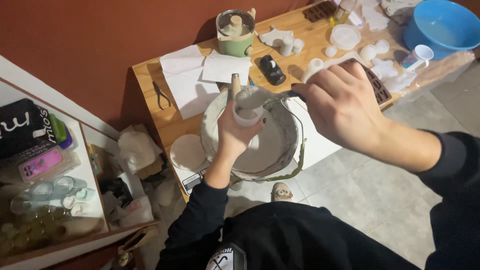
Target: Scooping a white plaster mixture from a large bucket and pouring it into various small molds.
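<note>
My left hand (234,135) clasps a small cup (246,116) over the bowl (285,150), catching drips; at two o'clock, my right hand (340,107) pinches the loaded spoon (255,96).

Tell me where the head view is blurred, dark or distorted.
Head view: the right hand looms large and slightly soft, close to the lens; the shelf at lower left is dim and blurred; the table edges slant from the wide-angle lens; the left hand, cup and bowl are evenly lit, without glare.
</note>
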